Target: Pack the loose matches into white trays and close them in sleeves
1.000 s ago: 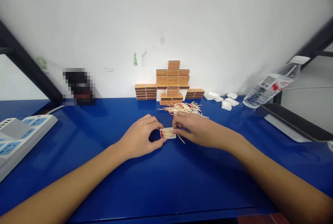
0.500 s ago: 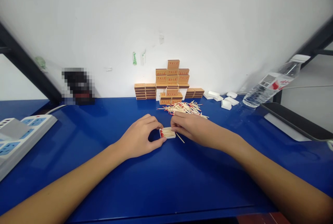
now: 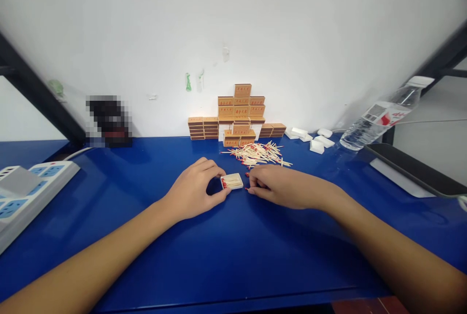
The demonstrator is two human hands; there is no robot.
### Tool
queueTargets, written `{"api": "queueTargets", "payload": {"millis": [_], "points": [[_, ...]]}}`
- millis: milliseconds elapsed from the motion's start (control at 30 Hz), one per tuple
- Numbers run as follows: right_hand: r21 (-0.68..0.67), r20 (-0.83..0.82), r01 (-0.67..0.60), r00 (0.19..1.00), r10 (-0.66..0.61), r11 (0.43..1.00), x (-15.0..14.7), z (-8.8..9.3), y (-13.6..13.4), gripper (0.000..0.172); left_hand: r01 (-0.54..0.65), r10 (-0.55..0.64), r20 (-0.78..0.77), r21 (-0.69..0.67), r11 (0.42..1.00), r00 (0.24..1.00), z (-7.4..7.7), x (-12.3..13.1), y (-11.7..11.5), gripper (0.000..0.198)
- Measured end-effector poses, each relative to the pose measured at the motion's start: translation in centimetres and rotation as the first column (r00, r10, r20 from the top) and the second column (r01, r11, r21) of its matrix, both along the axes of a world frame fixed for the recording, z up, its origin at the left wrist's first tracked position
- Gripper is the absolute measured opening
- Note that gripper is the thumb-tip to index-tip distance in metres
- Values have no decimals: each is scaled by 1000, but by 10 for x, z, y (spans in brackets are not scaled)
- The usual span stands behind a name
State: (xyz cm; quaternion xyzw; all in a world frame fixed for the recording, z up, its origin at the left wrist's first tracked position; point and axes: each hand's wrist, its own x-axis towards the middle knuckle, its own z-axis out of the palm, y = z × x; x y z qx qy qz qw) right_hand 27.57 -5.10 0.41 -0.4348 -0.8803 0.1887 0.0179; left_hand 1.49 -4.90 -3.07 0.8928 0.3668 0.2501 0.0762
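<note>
A small white matchbox tray [image 3: 232,181] filled with red-tipped matches lies on the blue table [image 3: 233,255]. My left hand [image 3: 195,190] grips the tray's left end between thumb and fingers. My right hand [image 3: 279,186] rests just right of the tray, fingers curled, pinching a match whose red tip shows at its fingertips. A loose pile of matches [image 3: 260,154] lies behind my right hand.
Stacked orange matchboxes [image 3: 239,117] stand against the white wall. White empty trays [image 3: 314,139] lie to their right. A plastic water bottle [image 3: 381,119] leans at the right beside a dark tablet [image 3: 412,170]. A power strip [image 3: 25,192] sits at the left edge.
My right hand has drawn away from the tray to the right and lower, picking up a loose match. My left hand shifted the tray slightly back and left.
</note>
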Motion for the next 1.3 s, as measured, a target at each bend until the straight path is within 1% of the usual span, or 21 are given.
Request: {"api": "queueTargets", "payload": {"millis": [67, 100, 167, 267, 333, 400, 500, 567, 667, 733, 833, 933, 1067, 1167, 1233, 1300], "points": [[13, 0, -14, 1000, 14, 1000, 1, 0, 1, 20, 0, 0, -32, -12, 1000, 999, 0, 0, 0, 23], [43, -6, -8, 1000, 8, 999, 0, 0, 1, 21, -1, 0, -46, -17, 1000, 999, 0, 0, 0, 26], [141, -46, 17, 999, -10, 990, -4, -1, 2, 17, 7, -8, -61, -22, 1000, 998, 0, 0, 0, 28], [266, -105, 26, 994, 2, 964, -17, -7, 1, 12, 41, -42, -46, -22, 999, 998, -1, 1, 0, 24], [298, -103, 0, 994, 32, 955, -25, -13, 1, 14, 57, -58, -36, -19, 998, 998, -1, 1, 0, 23], [315, -97, -4, 995, 37, 949, -27, -15, 2, 17, 55, -56, -34, -18, 998, 998, -1, 1, 0, 22], [345, -106, 58, 994, -23, 937, -13, -10, 9, 19, 38, -38, -36, -20, 999, 999, 0, 0, 0, 23], [327, -86, 84, 995, -59, 941, 2, -2, 16, 17, 28, -29, -31, -19, 999, 999, 1, 0, 0, 23], [195, -28, 70, 997, -66, 978, 21, 6, 24, 20, 22, -22, -14, -11, 1000, 1000, 1, 0, 0, 23], [112, -23, 60, 998, -58, 992, 26, 6, 27, 24, 22, -22, -11, -11, 1000, 1000, 2, 0, -1, 24], [46, -38, 57, 998, -55, 997, 22, 0, 29, 20, 25, -26, -22, -22, 999, 999, 1, 0, -1, 24], [46, -23, 74, 997, -73, 996, 15, -7, 28, 18, 31, -32, -27, -26, 999, 999, 1, 0, 0, 24], [70, 26, 44, 999, -46, 997, 12, -10, 24, 24, 32, -33, -30, -29, 999, 999, 1, 0, -1, 22], [72, 41, 54, 998, -57, 996, 12, -5, 20, 25, 35, -36, -28, -34, 999, 999, 1, 0, -1, 23], [80, 15, 71, 997, -72, 994, 10, 0, 15, 24, 38, -39, -27, -36, 999, 999, 1, 0, -1, 23], [104, -33, 60, 998, -57, 993, 6, 4, 9, 22, 45, -46, -28, -34, 998, 999, 1, 1, -2, 23]]}}
